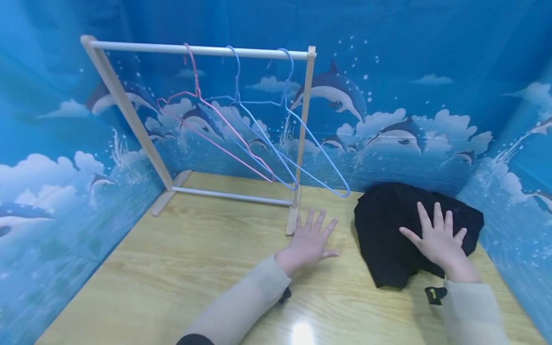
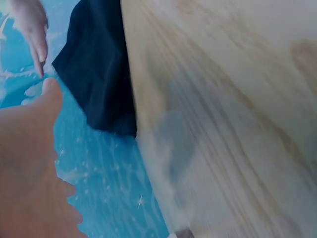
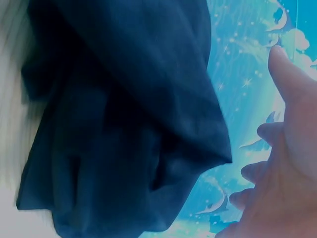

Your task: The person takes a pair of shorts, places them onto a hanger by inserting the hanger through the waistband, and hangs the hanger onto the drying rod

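Left hand (image 1: pixel 307 245), right hand (image 1: pixel 441 243) had fingers spread apart.
Clothes rack (image 1: pixel 121 100) carried pink hanger (image 1: pixel 198 91), two blue hangers (image 1: pixel 237 93); black cloth (image 1: pixel 384 239) lay right of rack.

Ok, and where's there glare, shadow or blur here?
Head view: a white glare spot on the table at the bottom; left wrist view: soft focus, a grey shadow across the table; right wrist view: the strip of table at left is smeared, and the black cloth looks very dark.

A blue dolphin-print backdrop (image 1: pixel 414 100) borders the tabletop (image 1: pixel 172 258), which is seemingly wooden.
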`<state>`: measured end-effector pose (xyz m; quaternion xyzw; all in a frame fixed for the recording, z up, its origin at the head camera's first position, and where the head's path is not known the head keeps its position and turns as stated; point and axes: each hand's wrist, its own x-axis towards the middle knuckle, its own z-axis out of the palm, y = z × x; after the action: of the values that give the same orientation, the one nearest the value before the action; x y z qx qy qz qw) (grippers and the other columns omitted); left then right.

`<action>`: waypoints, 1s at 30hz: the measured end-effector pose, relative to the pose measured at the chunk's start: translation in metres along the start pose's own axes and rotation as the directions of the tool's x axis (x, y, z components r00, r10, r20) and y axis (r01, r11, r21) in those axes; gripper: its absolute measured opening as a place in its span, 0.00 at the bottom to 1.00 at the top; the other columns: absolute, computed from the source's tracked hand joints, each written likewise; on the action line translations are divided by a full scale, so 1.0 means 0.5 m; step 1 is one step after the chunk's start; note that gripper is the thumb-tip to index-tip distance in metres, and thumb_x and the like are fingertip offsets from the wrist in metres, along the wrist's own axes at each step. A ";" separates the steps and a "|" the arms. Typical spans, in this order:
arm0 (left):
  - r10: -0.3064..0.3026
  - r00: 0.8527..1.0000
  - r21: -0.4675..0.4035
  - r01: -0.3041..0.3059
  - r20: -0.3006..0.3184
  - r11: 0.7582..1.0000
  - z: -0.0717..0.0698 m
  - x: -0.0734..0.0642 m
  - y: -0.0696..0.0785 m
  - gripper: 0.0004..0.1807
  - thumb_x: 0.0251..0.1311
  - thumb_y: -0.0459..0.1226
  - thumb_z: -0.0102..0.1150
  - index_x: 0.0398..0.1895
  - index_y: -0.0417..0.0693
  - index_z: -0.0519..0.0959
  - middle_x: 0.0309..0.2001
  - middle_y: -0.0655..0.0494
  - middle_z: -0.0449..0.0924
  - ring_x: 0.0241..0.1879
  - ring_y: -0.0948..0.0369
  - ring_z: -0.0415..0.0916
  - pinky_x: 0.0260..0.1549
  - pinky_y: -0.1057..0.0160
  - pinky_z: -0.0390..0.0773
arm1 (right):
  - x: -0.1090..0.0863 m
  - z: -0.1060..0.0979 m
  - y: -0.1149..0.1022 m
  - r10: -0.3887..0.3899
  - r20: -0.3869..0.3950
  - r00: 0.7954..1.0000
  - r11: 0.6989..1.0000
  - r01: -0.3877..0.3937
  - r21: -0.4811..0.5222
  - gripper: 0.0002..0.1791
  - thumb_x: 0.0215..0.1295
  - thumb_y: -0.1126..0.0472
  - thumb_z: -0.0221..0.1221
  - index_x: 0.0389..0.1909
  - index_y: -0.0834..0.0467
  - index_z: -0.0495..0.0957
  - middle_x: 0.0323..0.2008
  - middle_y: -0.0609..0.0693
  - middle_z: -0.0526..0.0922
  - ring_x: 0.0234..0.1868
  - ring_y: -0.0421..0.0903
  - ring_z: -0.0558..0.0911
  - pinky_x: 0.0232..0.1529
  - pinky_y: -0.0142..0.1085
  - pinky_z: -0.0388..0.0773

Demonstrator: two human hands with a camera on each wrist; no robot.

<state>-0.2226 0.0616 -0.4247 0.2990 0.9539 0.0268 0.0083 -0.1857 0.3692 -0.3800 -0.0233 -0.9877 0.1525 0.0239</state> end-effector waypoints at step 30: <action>0.062 0.997 -0.077 -0.058 0.043 0.995 0.021 0.120 0.091 0.46 0.63 0.68 0.37 0.77 0.68 0.31 0.79 0.55 0.34 0.77 0.49 0.35 0.72 0.43 0.48 | 0.070 -0.009 0.061 0.085 0.009 0.996 0.995 -0.085 0.043 0.57 0.66 0.27 0.40 0.74 0.60 0.23 0.68 0.76 0.18 0.66 0.77 0.20 0.56 0.77 0.22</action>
<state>-0.2459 0.1337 -0.4324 0.3275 0.9423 0.0563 0.0405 -0.2190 0.4014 -0.3834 -0.0643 -0.9824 0.1746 0.0145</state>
